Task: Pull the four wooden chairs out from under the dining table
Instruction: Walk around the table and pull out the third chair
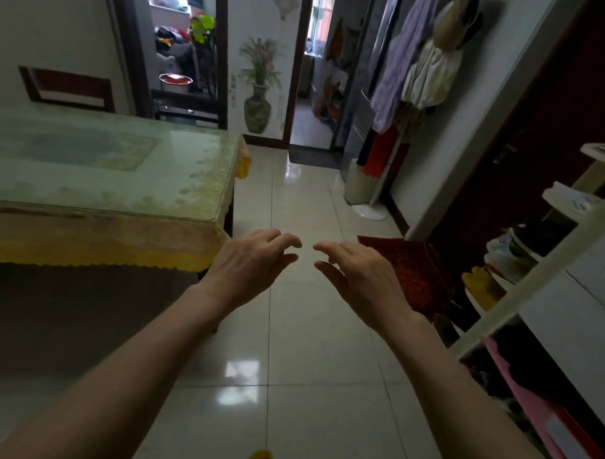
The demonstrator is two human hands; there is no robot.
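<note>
The dining table [206,205] fills the left side, topped with glass over a yellow fringed cloth. One dark wooden chair back [67,87] rises behind its far edge, against the wall. A second dark chair [187,105] stands past the table's far right corner, by the doorway. My left hand [253,258] and my right hand [356,276] hover side by side over the tiled floor just right of the table's near corner. Both hold nothing, with fingers loosely curled and apart. The space under the table is dark, so no chair shows there.
A white shoe rack [533,271] with shoes lines the right side, with a red mat [409,267] beside it. Clothes hang on a white stand [374,204] by the right wall. Glossy tiled floor [300,349] stretches ahead to two doorways.
</note>
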